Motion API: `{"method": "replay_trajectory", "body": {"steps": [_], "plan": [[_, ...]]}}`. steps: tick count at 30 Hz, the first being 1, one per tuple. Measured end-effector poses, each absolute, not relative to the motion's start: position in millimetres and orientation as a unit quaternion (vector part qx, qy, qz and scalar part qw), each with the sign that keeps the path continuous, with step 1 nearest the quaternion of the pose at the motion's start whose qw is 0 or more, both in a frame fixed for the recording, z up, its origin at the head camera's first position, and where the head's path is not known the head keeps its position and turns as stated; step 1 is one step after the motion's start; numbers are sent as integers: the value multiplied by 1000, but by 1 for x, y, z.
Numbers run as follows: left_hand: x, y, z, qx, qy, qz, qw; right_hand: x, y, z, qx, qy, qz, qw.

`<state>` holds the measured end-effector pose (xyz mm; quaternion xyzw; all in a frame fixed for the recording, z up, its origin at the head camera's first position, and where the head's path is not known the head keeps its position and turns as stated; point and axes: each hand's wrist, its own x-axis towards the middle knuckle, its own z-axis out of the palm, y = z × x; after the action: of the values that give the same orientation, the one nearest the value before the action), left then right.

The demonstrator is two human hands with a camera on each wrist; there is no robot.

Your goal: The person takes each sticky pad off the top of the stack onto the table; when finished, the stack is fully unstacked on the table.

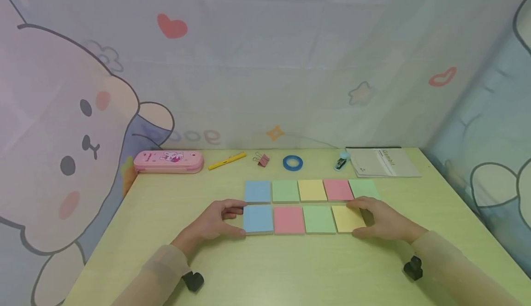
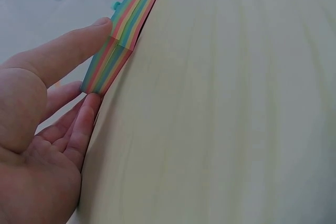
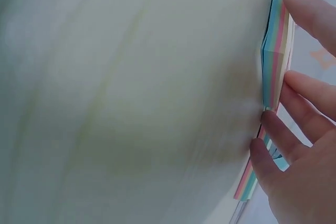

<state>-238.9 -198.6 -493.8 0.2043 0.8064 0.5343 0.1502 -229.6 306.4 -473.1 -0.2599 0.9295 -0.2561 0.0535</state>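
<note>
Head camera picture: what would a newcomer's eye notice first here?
Two rows of pastel square sticky-note pads lie mid-table: five behind, four in front. The left hand touches the front blue sticky-note pad, and the right hand touches the front yellow sticky-note pad. A pink plastic pencil case lies far left.

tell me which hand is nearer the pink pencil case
Left. The left hand lies at the near blue pad, below and right of the pink pencil case. The right hand is at the row's far right end.
</note>
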Motion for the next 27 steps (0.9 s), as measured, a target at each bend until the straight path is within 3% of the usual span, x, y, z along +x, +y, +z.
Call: {"method": "replay_trajectory", "body": {"steps": [11,27], "plan": [[-237,-198,-494,201,806,535,153,-232,289,-462,-254,910,-327,10],[-238,-198,-492,214,808,530,146,-234,144,-463,-326,871,-365,49]]}}
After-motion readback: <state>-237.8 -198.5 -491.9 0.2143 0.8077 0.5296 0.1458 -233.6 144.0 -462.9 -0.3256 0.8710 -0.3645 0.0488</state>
